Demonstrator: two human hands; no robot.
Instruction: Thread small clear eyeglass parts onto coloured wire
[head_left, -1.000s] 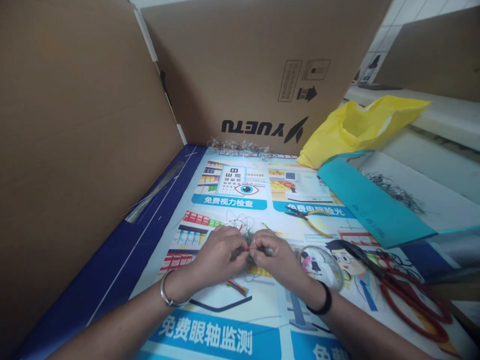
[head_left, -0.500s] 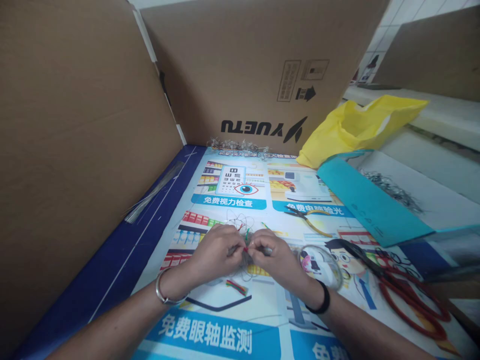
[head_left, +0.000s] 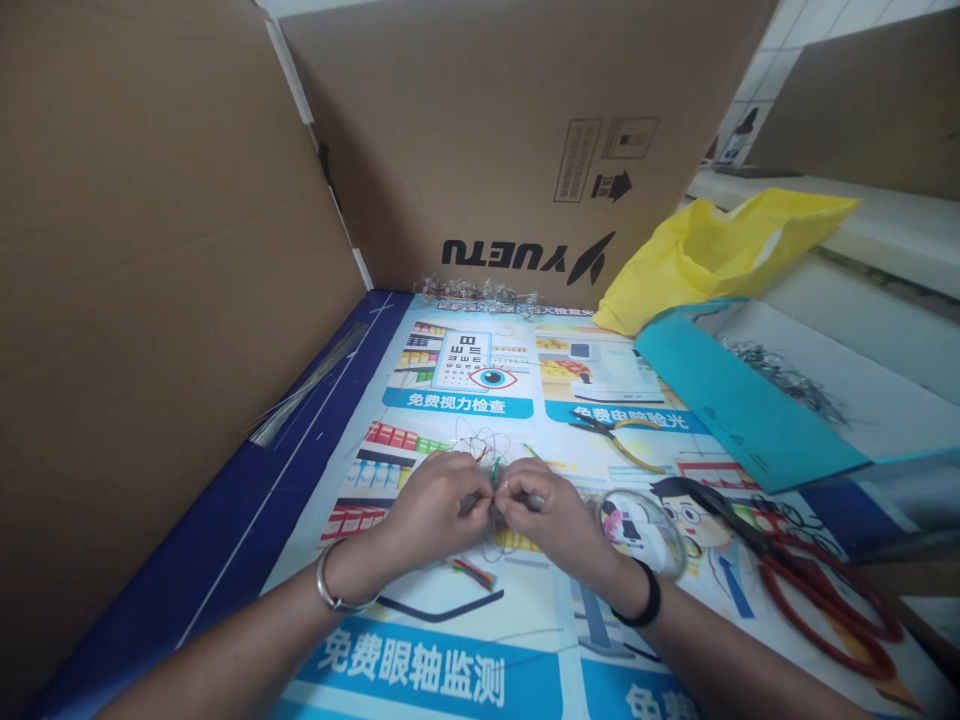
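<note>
My left hand (head_left: 444, 497) and my right hand (head_left: 541, 502) meet fingertip to fingertip over the printed sheet, both closed in a pinch. Between them is a small piece of thin wire (head_left: 493, 497) with a red part, mostly hidden by the fingers. Fine loose wires (head_left: 480, 437) curl out behind and below the hands, with short green and orange ends among them. Just in front of my left hand lies a little bundle of red, green and yellow wire pieces (head_left: 472, 573). A clear ring-shaped coil (head_left: 681, 540) lies beside my right wrist.
To the right lie yellow-handled pliers (head_left: 636, 450) and large red-handled scissors (head_left: 825, 600). A teal box (head_left: 750, 400) holds a pile of wire pieces, with a yellow bag (head_left: 705, 250) behind. Cardboard walls (head_left: 480, 130) stand at the back and left. Straight wires (head_left: 307, 385) lie left.
Both hands stay almost in place, still pinched together. The left wrist has shifted very slightly to the right, and the red part between the fingers shows less.
</note>
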